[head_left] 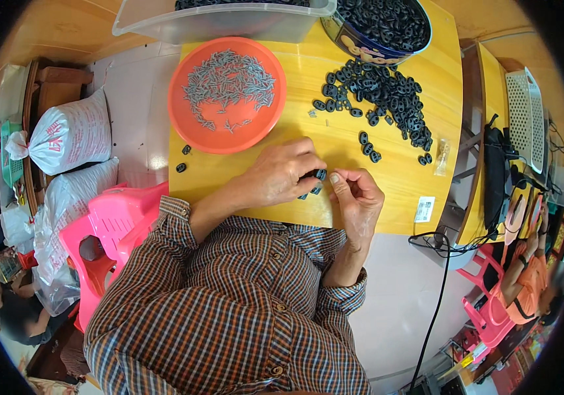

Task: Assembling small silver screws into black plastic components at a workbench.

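Note:
At the table's near edge, my left hand [282, 172] is closed round a few small black plastic pieces [320, 175], which look like two-hole cord locks. Its fingers hide most of them. My right hand [359, 196] is just right of them, thumb and forefinger pinched together close to the pieces. Whatever is in that pinch is too small to make out. Beyond my left hand lies a round orange-red plate [183, 122] with many thin silver-grey metal pieces [229, 82], like short springs or pins. A heap of the same black pieces [387, 92] spreads over the yellow table [295, 125].
At the back stand a clear plastic bin [229, 25] and a round dark-blue tin [374, 52], both holding black pieces. A small clear packet [442, 158] and a white label [425, 209] lie at the right. A pink chair [117, 220] and white sacks [71, 131] are at left.

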Demonstrator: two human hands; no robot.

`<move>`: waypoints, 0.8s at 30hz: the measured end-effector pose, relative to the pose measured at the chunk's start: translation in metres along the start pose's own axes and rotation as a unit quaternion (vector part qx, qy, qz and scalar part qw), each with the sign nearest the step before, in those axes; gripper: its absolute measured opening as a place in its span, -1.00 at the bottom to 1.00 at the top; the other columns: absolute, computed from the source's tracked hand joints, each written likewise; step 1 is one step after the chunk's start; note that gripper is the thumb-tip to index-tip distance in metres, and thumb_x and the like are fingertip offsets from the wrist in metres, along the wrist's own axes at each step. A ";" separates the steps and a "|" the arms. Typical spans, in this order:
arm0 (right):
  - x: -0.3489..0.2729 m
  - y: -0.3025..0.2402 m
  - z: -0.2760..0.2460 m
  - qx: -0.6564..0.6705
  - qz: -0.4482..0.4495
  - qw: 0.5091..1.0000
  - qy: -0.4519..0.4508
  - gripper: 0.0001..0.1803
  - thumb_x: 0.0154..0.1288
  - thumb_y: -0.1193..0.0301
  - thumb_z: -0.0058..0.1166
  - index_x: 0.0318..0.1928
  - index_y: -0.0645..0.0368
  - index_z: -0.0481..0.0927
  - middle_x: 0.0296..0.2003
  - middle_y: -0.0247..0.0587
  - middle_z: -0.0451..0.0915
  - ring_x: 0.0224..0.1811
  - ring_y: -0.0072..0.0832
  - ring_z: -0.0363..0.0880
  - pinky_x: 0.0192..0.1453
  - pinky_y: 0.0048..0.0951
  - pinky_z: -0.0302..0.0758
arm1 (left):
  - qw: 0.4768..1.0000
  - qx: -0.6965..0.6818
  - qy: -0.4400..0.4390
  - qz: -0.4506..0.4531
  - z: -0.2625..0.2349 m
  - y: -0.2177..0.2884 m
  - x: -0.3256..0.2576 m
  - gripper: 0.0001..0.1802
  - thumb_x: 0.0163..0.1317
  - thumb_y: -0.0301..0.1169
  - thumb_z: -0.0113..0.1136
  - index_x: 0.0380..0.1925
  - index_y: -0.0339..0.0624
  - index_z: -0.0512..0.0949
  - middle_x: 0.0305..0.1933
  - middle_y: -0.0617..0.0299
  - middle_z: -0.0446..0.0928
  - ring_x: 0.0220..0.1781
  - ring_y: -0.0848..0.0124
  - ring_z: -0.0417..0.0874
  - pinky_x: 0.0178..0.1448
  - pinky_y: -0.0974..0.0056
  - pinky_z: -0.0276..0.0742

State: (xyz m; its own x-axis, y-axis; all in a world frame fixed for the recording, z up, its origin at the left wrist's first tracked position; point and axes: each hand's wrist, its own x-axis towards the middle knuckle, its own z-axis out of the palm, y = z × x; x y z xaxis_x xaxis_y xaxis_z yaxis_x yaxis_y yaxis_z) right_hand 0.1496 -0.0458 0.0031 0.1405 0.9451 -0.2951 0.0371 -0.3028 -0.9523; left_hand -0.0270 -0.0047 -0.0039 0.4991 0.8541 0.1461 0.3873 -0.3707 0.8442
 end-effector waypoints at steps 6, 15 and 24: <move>0.001 0.006 0.003 -0.078 -0.070 0.994 0.027 -0.94 0.12 0.61 0.22 -0.36 0.28 0.62 -0.50 -0.39 0.50 -0.52 -0.72 0.42 -0.44 -0.69 0.37 | 0.996 0.086 0.005 0.018 0.001 0.003 -0.001 -0.78 -0.07 -0.44 0.28 -0.37 -0.26 0.59 -0.37 0.16 0.45 -0.33 0.21 0.55 -0.29 0.16 0.50; -0.001 0.002 0.005 -0.117 -0.080 0.990 0.021 -0.95 0.17 0.59 0.19 -0.33 0.31 0.61 -0.48 -0.43 0.50 -0.52 -0.74 0.40 -0.43 -0.69 0.38 | 0.993 0.079 0.076 0.037 -0.010 0.001 -0.002 -0.83 -0.05 -0.52 0.29 -0.39 -0.27 0.58 -0.36 0.17 0.46 -0.38 0.25 0.56 -0.34 0.24 0.50; 0.001 0.004 0.007 -0.129 -0.076 0.988 0.032 -0.93 0.18 0.57 0.19 -0.33 0.32 0.60 -0.50 -0.42 0.51 -0.53 -0.75 0.37 -0.44 -0.70 0.37 | 0.957 0.175 0.227 -0.052 -0.055 -0.027 0.005 -0.92 0.00 -0.55 0.26 -0.45 -0.25 0.58 -0.44 0.16 0.48 -0.53 0.34 0.53 -0.49 0.31 0.45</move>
State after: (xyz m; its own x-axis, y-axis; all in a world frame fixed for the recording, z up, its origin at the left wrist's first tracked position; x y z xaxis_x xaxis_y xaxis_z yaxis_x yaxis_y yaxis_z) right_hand 0.1434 -0.0449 -0.0016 0.1766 0.9747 -0.1370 0.3116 -0.1874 -0.9316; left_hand -0.0778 0.0292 0.0028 0.0864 0.9336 0.3477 0.6916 -0.3074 0.6536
